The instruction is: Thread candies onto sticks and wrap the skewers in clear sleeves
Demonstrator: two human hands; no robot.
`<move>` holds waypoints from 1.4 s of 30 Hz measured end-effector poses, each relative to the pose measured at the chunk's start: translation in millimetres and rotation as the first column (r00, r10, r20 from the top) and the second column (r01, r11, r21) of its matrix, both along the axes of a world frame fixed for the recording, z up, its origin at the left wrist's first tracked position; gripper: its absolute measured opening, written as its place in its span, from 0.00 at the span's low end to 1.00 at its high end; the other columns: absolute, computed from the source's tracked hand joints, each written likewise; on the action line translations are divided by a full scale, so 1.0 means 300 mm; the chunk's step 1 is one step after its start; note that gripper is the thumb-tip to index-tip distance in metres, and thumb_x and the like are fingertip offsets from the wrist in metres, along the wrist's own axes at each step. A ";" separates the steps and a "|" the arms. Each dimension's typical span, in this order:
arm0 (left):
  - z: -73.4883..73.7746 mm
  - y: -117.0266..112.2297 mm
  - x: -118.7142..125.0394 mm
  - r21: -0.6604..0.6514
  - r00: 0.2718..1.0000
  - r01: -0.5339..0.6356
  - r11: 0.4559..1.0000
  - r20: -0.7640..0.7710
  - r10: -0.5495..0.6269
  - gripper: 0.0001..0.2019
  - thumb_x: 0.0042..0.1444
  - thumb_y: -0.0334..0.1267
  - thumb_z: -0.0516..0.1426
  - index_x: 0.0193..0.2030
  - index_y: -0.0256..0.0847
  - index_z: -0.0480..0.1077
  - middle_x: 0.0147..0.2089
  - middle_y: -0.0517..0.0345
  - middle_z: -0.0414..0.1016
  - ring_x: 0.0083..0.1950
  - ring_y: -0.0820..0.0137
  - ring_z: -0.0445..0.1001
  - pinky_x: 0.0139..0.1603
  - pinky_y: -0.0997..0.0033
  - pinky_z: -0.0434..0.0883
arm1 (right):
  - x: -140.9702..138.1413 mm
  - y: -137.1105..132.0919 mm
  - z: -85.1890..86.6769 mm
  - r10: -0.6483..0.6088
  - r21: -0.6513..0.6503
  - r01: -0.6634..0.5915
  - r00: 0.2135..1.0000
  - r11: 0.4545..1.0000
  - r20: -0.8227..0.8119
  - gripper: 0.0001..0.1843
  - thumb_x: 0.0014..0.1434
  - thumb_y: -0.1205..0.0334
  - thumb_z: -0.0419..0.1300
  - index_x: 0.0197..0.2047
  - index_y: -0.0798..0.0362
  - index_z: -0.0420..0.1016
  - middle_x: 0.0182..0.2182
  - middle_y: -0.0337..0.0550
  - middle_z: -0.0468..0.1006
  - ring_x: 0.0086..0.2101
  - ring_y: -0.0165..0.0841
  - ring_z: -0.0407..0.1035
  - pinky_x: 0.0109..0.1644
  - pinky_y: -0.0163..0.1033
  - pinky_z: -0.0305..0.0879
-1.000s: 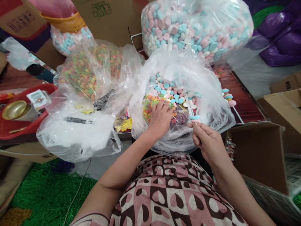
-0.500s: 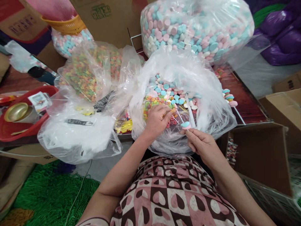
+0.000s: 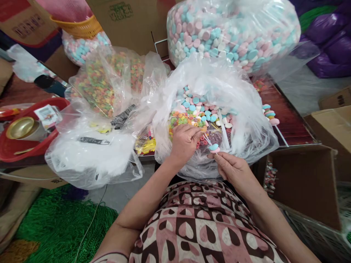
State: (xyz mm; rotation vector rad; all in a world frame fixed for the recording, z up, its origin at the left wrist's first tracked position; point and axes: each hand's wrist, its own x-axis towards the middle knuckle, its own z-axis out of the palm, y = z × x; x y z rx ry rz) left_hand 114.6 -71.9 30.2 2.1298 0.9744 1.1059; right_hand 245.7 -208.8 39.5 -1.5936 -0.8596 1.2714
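Observation:
My right hand (image 3: 233,166) pinches a thin stick just below two marshmallows (image 3: 214,147), one blue and one pink, threaded on it. Fingers closed, my left hand (image 3: 186,140) is over the gummy rings (image 3: 181,119) in the open plastic bag (image 3: 244,95); what sits between its fingertips I cannot make out. White sticks (image 3: 207,138) show between the two hands. Pink, blue and white marshmallows (image 3: 196,100) lie farther back in the bag, and dark red gummy rings (image 3: 203,141) lie close to my left fingertips.
A large bag of marshmallows (image 3: 233,36) stands behind, and a bag of gummy rings (image 3: 95,80) at left. A finished-looking marshmallow skewer (image 3: 274,120) lies on the right table edge, above an open carton (image 3: 304,182). A red basin (image 3: 8,151) sits far left.
The marshmallow stick in my right hand has shifted slightly left, nearer my left fingers. My left hand stays over the gummy rings; the view has moved a little.

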 end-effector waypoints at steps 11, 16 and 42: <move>0.003 -0.044 0.011 0.122 0.986 0.026 0.992 -0.170 -0.004 0.14 0.65 0.44 0.55 0.32 0.42 0.78 0.31 0.54 0.79 0.38 0.64 0.73 0.48 0.60 0.63 | -0.027 0.004 -0.003 -0.041 0.089 0.032 0.994 0.996 0.099 0.23 0.63 0.40 0.57 0.35 0.54 0.75 0.15 0.31 0.60 0.18 0.26 0.52 0.23 0.34 0.46; 0.022 -0.054 0.016 0.086 0.952 0.229 0.970 -0.228 -0.205 0.12 0.66 0.41 0.54 0.44 0.44 0.79 0.43 0.53 0.81 0.46 0.63 0.74 0.52 0.60 0.63 | -0.001 0.028 -0.007 -0.144 0.098 0.150 0.987 0.984 -0.066 0.21 0.60 0.42 0.60 0.34 0.53 0.74 0.13 0.30 0.58 0.17 0.24 0.47 0.21 0.33 0.41; 0.012 0.005 -0.002 -0.406 0.993 0.054 0.912 0.116 -0.007 0.07 0.61 0.39 0.59 0.38 0.40 0.77 0.39 0.56 0.82 0.42 0.67 0.78 0.45 0.68 0.70 | 0.000 -0.001 -0.024 -0.010 0.044 0.013 0.997 0.999 -0.079 0.27 0.57 0.36 0.61 0.35 0.55 0.77 0.14 0.30 0.57 0.16 0.24 0.49 0.22 0.34 0.40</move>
